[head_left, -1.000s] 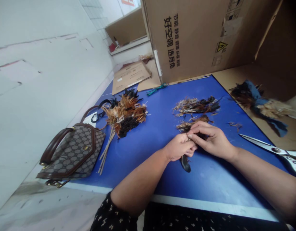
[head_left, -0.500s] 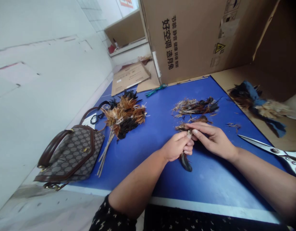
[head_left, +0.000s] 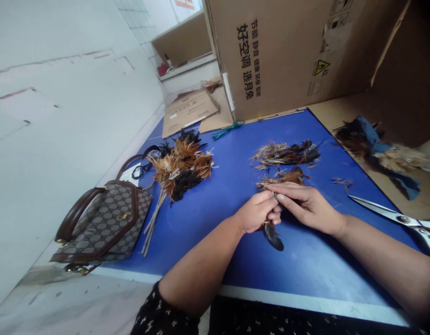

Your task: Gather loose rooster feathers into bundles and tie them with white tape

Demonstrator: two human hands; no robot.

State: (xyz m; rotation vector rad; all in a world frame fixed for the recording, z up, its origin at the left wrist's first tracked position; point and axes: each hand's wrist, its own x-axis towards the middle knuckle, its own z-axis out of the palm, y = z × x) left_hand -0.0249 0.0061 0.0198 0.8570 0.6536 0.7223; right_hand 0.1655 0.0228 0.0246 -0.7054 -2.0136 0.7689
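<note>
Over the blue table my left hand [head_left: 258, 211] is closed around a small bunch of dark feathers [head_left: 272, 237], whose tips hang out below the fist. The fingers of my right hand [head_left: 305, 204] pinch at the top of the same bunch, where the quill ends come out of the left fist; the exact grip is partly hidden. Just beyond the hands lies a pile of brown feathers [head_left: 288, 177], and behind that a larger pile of dark and brown feathers [head_left: 285, 154]. To the right of my right hand rest large scissors [head_left: 396, 217], their blades apart.
A brown patterned handbag [head_left: 110, 218] stands at the left beside bundled feathers on sticks [head_left: 182, 167]. A large cardboard box [head_left: 281, 60] rises at the back. Teal string [head_left: 227, 130] lies near it. Feathers tied with blue cloth [head_left: 372, 139] lie at far right.
Both hands stay together on the feather bunch. The right fingers have shifted slightly left over the quill ends, and the hanging feather tips have swung a little to the right.
</note>
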